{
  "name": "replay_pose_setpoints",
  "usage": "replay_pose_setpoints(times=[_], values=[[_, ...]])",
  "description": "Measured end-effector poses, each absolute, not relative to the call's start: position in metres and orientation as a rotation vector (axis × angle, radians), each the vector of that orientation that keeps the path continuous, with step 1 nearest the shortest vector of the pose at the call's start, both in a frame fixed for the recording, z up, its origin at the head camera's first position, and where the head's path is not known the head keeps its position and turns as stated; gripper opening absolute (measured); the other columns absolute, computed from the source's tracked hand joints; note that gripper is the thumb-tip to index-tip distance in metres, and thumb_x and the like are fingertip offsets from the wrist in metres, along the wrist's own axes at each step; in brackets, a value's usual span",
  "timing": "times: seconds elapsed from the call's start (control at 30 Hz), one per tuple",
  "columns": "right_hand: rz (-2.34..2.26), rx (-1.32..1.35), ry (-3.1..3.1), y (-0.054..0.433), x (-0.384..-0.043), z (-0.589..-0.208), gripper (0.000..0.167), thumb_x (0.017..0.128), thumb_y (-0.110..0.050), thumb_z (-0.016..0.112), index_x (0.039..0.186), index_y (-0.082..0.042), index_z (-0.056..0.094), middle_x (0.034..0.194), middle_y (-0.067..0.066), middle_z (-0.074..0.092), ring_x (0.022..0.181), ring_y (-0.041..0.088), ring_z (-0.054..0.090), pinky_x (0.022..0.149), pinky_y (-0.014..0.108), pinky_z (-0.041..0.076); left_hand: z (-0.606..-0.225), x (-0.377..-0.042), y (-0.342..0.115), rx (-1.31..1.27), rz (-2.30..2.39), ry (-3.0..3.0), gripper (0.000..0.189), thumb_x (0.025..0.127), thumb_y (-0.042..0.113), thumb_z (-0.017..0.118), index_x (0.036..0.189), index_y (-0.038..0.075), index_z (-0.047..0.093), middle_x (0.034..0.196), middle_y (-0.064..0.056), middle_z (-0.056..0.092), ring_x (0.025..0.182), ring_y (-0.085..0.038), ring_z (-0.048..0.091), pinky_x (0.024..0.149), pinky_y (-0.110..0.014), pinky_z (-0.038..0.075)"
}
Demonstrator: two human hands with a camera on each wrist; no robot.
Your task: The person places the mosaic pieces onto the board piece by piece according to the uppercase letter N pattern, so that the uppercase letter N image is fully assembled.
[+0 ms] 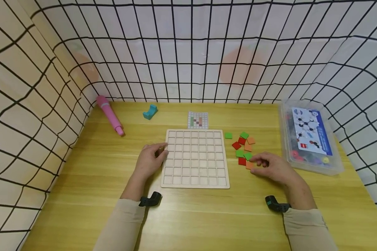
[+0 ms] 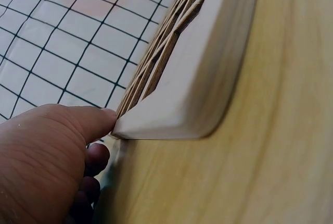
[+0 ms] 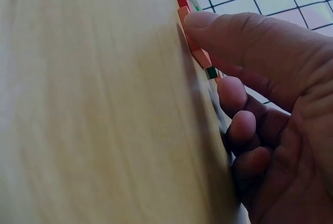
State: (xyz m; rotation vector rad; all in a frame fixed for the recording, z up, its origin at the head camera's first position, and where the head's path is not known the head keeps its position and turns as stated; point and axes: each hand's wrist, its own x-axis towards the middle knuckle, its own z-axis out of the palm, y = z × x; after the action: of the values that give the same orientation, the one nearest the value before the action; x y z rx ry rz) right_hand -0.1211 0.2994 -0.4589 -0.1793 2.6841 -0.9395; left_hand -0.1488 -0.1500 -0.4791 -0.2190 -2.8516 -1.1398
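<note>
A square wooden grid board lies flat, its compartments bare. At its left edge my left hand holds on with thumb and forefinger; in the left wrist view, the thumb touches the board's edge and other fingers are curled below. To the right of the board are several loose square tiles in green, red and orange. My right hand pinches an orange tile at the near end of the group. In the right wrist view, the thumb lies against this orange tile.
A small printed pattern card lies behind the board. Farther left are a teal curved piece and a pink microphone-shaped object. A clear lidded plastic box stands at right. Black grid netting surrounds the table.
</note>
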Motion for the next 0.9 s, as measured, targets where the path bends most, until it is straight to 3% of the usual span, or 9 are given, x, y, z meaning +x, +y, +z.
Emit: replay_pose_setpoints(times=[0.9], values=[[-0.956, -0.139, 2.695, 0.2987, -0.1214, -0.4610, 0.030, 0.090, -0.029, 0.078, 0.114, -0.012, 0.074, 0.093, 0.004, 0.057, 0.082, 0.019, 0.047, 0.069, 0.027, 0.038, -0.4820, -0.1492, -0.1504, -0.207, -1.133, -2.857, 0.035, 0.098, 0.027, 0.068, 0.130, 0.014, 0.071, 0.085, -0.005, 0.065, 0.085, -0.022, 0.048, 0.074, -0.033, 0.037]])
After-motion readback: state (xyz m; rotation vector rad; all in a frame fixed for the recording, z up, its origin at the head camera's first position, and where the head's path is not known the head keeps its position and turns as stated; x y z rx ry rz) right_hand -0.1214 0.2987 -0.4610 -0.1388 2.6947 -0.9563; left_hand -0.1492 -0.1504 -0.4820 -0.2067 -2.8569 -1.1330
